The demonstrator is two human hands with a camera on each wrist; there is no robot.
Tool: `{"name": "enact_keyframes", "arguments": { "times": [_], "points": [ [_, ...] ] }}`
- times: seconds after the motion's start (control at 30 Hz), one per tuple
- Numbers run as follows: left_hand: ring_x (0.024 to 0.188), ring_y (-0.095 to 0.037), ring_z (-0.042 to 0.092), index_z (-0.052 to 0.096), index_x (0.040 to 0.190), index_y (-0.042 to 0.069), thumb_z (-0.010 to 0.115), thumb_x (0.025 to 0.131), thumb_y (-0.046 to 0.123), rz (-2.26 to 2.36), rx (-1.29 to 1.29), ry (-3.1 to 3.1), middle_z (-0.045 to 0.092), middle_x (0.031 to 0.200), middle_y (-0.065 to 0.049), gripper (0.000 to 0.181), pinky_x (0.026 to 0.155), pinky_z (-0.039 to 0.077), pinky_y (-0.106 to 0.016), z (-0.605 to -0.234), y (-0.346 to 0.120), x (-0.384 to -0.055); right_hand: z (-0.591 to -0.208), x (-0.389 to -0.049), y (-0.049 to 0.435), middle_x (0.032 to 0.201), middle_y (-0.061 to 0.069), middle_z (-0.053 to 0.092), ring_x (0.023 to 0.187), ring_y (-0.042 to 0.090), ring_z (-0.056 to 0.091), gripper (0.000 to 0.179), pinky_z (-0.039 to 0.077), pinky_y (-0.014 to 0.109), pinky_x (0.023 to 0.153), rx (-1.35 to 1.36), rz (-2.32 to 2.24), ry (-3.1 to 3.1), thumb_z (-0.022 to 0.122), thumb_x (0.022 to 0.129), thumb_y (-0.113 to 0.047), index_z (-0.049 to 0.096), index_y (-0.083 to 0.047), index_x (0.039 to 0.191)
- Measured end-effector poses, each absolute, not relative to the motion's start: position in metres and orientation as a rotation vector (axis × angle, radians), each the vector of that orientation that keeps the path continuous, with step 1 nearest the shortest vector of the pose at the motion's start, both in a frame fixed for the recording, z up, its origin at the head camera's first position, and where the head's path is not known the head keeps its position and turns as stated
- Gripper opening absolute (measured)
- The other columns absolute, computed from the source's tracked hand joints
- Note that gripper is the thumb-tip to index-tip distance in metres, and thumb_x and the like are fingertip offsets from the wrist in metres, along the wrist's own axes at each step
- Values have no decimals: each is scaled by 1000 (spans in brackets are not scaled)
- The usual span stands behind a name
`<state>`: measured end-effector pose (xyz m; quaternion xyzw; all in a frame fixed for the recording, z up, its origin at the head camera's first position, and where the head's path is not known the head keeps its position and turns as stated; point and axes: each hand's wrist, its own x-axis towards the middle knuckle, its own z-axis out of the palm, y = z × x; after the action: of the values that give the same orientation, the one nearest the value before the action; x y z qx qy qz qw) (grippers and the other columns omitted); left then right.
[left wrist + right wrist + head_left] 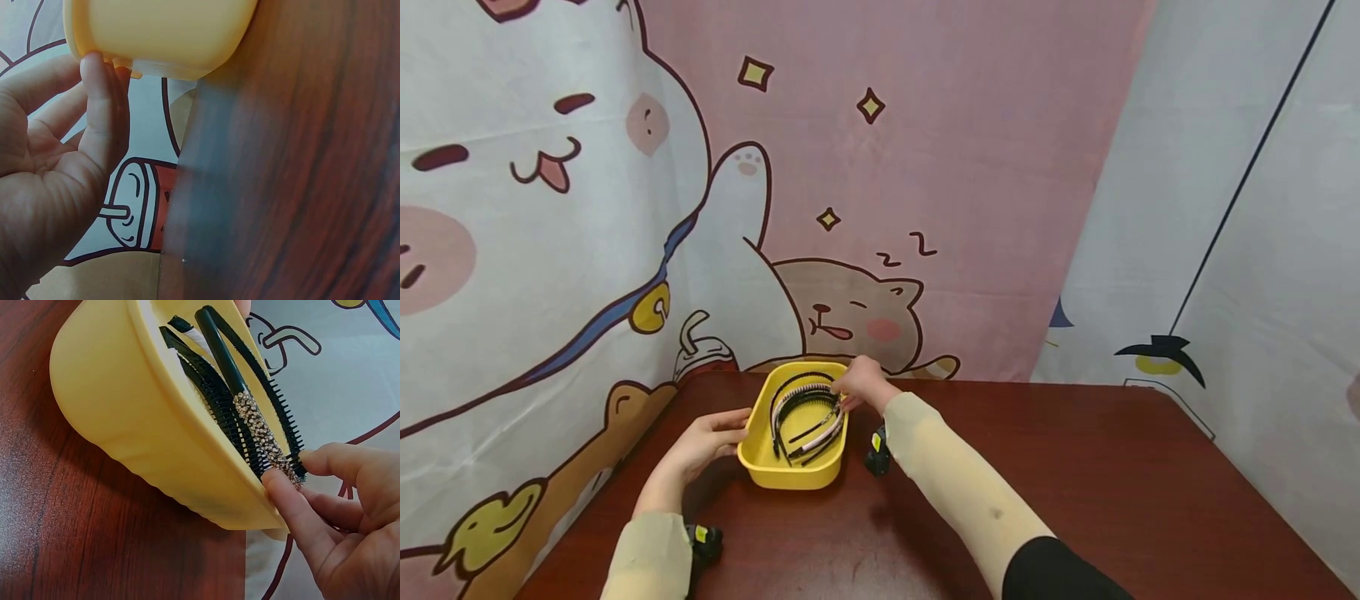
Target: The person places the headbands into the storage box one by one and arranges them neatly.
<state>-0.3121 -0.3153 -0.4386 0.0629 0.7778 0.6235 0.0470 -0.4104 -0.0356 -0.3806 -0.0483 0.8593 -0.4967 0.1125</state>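
Observation:
A yellow plastic tub (792, 477) holds several headbands (801, 398), black ones and a pale one among them. At the tub's left rim is my left hand (703, 442); in the left wrist view its fingertips (92, 62) hold the tub by its edge. My right hand (865, 383) reaches over the right rim. In the right wrist view, its thumb and fingers pinch a black headband with a sparkly stone-covered section (259, 428), while a black toothed headband (281, 400) runs beside it at the fingertips. The other headbands lie partly hidden behind the tub wall.
The tub stands toward the back left of a dark red-brown wooden table (1075, 483). A cartoon-printed cloth (970, 208) hangs close behind the table's back edge and along its left side. A black wrist device (877, 454) sits under the right wrist.

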Motion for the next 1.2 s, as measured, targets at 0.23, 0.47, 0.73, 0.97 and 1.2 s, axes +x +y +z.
{"name": "enact_keyframes", "arguments": {
  "times": [0.23, 0.47, 0.73, 0.97, 1.2],
  "points": [
    [104, -30, 61, 39, 142, -11, 57, 95, 2, 1904, 190, 2370, 47, 135, -33, 52, 78, 54, -29, -437, -316, -312, -379, -410, -37, 60, 20, 64, 55, 32, 67, 19, 55, 51, 72, -134, -1438, 2511, 73, 78, -1, 56, 6, 73],
    [104, -31, 61, 38, 142, -12, 56, 95, 2, 1905, 214, 2364, 47, 135, -33, 52, 78, 54, -30, -433, -314, -313, -375, -410, -36, 62, 20, 65, 57, 32, 68, 21, 57, 45, 67, -150, -1381, 2564, 74, 79, -4, 56, 5, 73],
    [103, -29, 62, 37, 142, -12, 57, 95, 2, 1907, 222, 2352, 47, 135, -34, 53, 78, 54, -30, -432, -313, -313, -372, -408, -33, 62, 20, 65, 56, 31, 68, 22, 55, 34, 48, -183, -1311, 2613, 75, 78, -5, 56, 4, 72],
    [104, -29, 62, 37, 142, -12, 57, 94, 2, 1903, 206, 2355, 47, 135, -33, 53, 77, 54, -29, -433, -312, -312, -372, -405, -25, 60, 17, 61, 58, 33, 68, 19, 57, 42, 59, -241, -1339, 2594, 74, 78, -5, 57, 1, 78],
    [102, -28, 63, 38, 142, -11, 58, 94, 3, 1899, 171, 2359, 49, 134, -32, 53, 77, 54, -29, -435, -313, -311, -370, -399, -18, 86, 31, 65, 68, 39, 69, 25, 57, 47, 66, -246, -1406, 2533, 72, 79, -5, 63, 16, 91]
  ]
}}
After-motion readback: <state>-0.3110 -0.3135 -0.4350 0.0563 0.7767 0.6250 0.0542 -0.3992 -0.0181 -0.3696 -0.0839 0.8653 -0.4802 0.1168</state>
